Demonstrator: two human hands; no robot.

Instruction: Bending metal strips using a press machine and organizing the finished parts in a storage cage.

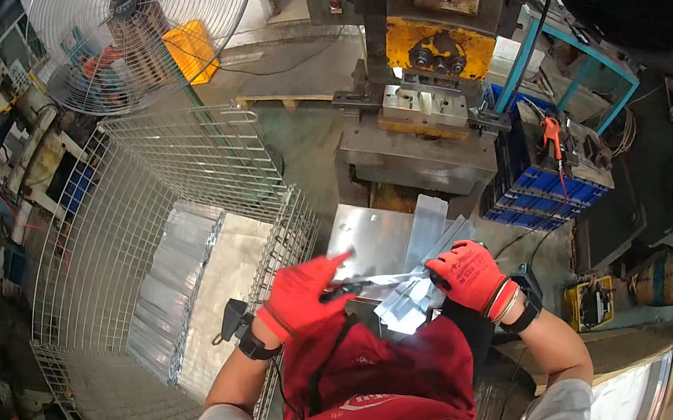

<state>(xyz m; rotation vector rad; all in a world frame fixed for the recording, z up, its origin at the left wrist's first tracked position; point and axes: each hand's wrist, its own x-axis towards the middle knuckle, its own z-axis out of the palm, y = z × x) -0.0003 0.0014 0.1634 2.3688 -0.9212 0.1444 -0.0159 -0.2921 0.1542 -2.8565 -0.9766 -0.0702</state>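
My left hand [301, 295], in a red glove, closes round the near-left end of a thin shiny metal strip [385, 280], its index finger sticking out. At the strip's other end my right hand [468, 274], gloved in red too, is closed on it. The strip spans the gap between both hands, over my lap. Just beneath and beyond it, several flat silvery metal strips [425, 232] lie loosely crossed on a smooth metal plate [363, 232]. Fingertips of both hands are partly hidden by the gloves' dark palm sides.
A press with a die block [425, 105] stands straight ahead. To my left, a wire cage [184, 143] holds stacked metal strips [175, 274] beside a beige sheet [232, 290]. Blue crates [538, 198] carry an orange air gun [553, 136] at the right. A large fan [134, 5] stands far left.
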